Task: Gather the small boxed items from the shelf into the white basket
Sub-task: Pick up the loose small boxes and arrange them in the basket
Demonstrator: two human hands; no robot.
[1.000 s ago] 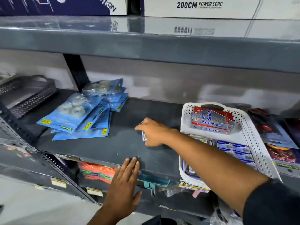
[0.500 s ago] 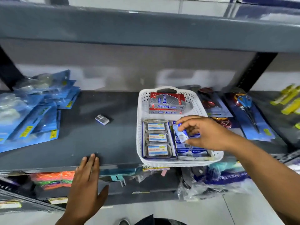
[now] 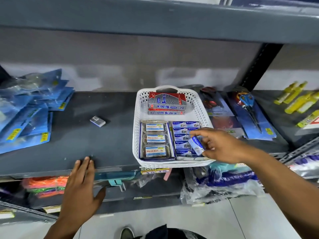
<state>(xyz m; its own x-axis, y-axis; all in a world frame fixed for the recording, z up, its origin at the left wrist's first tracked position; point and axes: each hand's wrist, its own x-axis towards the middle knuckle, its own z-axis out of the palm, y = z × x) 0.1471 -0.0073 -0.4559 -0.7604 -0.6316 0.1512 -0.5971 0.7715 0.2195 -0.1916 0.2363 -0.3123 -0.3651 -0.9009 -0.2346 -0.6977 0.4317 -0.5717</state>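
Observation:
The white basket (image 3: 138, 128) stands on the dark shelf (image 3: 96, 145), right of centre. Inside it lie a red and silver Softek box (image 3: 166, 102) at the back, three clear Maruti Mart packs (image 3: 155, 138) at the front left, and rows of small blue boxes (image 3: 183, 133) at the front right. My right hand (image 3: 222, 145) hovers over the basket's front right part, pinching one small blue box (image 3: 196, 145) between thumb and fingers. Another small box (image 3: 97, 120) lies alone on the shelf, left of the basket. My left hand (image 3: 81, 188) rests flat with its fingertips on the shelf's front edge.
Blue blister packs (image 3: 32, 109) are piled at the shelf's left. Carded scissors (image 3: 248, 109) and yellow items (image 3: 298, 100) lie right of the basket. A grey shelf board (image 3: 155, 19) overhangs above. Bagged goods (image 3: 222, 183) and orange items (image 3: 46, 186) fill the lower shelf.
My right hand picked a small box off the shelf on the left and carried it right, over the basket's front right. My view swung right with it. The left hand stayed on the shelf edge.

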